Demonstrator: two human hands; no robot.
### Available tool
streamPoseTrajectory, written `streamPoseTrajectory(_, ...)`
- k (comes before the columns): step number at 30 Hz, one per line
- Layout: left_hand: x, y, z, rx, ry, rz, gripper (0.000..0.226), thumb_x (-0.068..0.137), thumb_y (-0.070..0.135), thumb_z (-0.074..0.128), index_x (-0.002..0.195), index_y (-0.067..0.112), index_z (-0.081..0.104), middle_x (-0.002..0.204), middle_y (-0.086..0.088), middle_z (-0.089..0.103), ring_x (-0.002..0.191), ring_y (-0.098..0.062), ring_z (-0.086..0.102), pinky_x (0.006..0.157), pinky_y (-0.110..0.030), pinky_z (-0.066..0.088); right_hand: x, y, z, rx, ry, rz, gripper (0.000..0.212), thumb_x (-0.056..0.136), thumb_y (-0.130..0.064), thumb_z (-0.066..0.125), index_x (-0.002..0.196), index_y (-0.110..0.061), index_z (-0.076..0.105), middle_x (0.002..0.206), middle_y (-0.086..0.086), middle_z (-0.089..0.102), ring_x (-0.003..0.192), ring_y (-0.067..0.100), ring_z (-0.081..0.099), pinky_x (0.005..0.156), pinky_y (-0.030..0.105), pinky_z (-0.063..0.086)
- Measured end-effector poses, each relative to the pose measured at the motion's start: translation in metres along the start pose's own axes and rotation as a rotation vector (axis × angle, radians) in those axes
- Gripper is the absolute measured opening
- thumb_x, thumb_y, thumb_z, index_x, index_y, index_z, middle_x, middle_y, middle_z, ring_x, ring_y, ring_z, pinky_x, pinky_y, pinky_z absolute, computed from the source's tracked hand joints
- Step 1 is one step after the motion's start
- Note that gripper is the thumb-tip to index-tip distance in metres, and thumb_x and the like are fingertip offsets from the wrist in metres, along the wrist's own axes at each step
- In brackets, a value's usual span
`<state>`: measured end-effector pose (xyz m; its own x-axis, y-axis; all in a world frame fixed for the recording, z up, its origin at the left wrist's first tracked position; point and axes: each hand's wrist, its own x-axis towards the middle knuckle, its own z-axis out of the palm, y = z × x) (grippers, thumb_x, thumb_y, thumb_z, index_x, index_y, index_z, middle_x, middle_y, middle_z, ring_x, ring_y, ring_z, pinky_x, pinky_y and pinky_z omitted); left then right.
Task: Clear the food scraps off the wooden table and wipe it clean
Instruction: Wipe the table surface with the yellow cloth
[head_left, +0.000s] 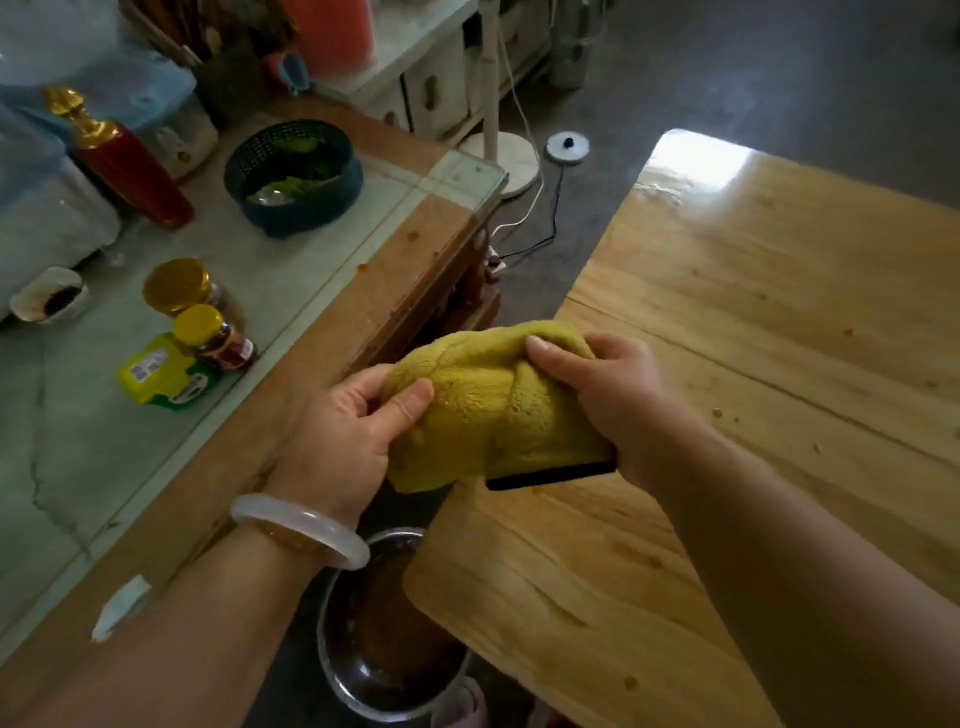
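Wiping step in hand, scraps seemingly gone | left hand (343, 431) and right hand (608, 395), fingers curled, grip a bunched yellow cloth (483, 410) above the wooden table's (753, 364) near-left edge, over a steel bowl (384, 639) | next likely: spread cloth, wipe remaining specks | tabletop pale, glossy.

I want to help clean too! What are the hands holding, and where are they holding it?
Both hands hold the yellow cloth. The left hand pinches its left side, thumb on top. The right hand grips its right end.
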<state>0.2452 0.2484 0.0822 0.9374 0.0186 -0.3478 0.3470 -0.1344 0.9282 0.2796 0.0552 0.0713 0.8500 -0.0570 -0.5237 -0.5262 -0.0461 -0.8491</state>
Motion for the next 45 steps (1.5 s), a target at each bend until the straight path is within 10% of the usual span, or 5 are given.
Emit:
streamPoseTrajectory(5,-0.010,0.008,0.044,-0.219,-0.014,-0.073,0.037,0.093,0.024,0.047,0.074,0.041,0.074,0.088,0.009,0.074,0.086,-0.007,0.069,0.081,-0.033,0.051,-0.016,0.001,-0.045,0.058,-0.136,-0.031,0.103,0.047,-0.054,0.085,0.139,-0.046,0.040,0.141,0.005,0.043,0.125,0.027,0.048,0.100,0.048,0.047)
streamPoseTrajectory(17,-0.011,0.009,0.072,-0.170,-0.121,-0.008,0.064,0.059,0.009,0.069,0.117,0.028,0.049,0.097,-0.005,0.071,0.089,-0.018,0.070,0.071,-0.033,0.057,-0.039,0.030,-0.075,0.023,-0.237,0.012,0.004,0.083,-0.034,0.071,0.087,-0.034,0.072,0.099,0.003,0.071,0.094,0.024,0.068,0.082,0.048,0.058)
streamPoseTrajectory(28,-0.012,-0.105,0.137,1.144,-0.270,0.509,0.037,0.064,0.027,0.080,0.100,0.029,0.068,0.111,0.006,0.064,0.104,-0.014,0.062,0.085,-0.028,0.051,-0.039,0.122,-0.041,-0.845,0.261,-0.194,0.028,0.097,-0.030,0.043,0.121,-0.027,0.056,0.125,-0.006,0.040,0.116,0.011,0.034,0.101,0.026,0.035)
streamPoseTrajectory(35,0.018,-0.111,0.126,1.089,-0.408,0.401,0.053,0.092,0.014,0.045,0.141,0.030,0.036,0.149,0.012,0.029,0.138,-0.009,0.022,0.115,-0.022,0.007,-0.016,0.189,-0.035,-1.139,0.153,-0.247,0.057,0.097,-0.042,0.030,0.149,-0.019,0.034,0.155,0.006,0.032,0.145,0.020,0.015,0.115,0.041,0.009)
streamPoseTrajectory(45,0.070,-0.088,0.093,0.748,0.019,0.441,0.042,0.084,-0.007,0.044,0.116,0.016,0.060,0.117,-0.003,0.057,0.105,-0.019,0.056,0.090,-0.036,0.049,0.070,0.149,-0.042,-1.182,0.155,-0.426,0.052,0.095,-0.053,0.035,0.146,-0.042,0.032,0.163,0.001,0.007,0.149,0.021,-0.007,0.119,0.045,-0.010)
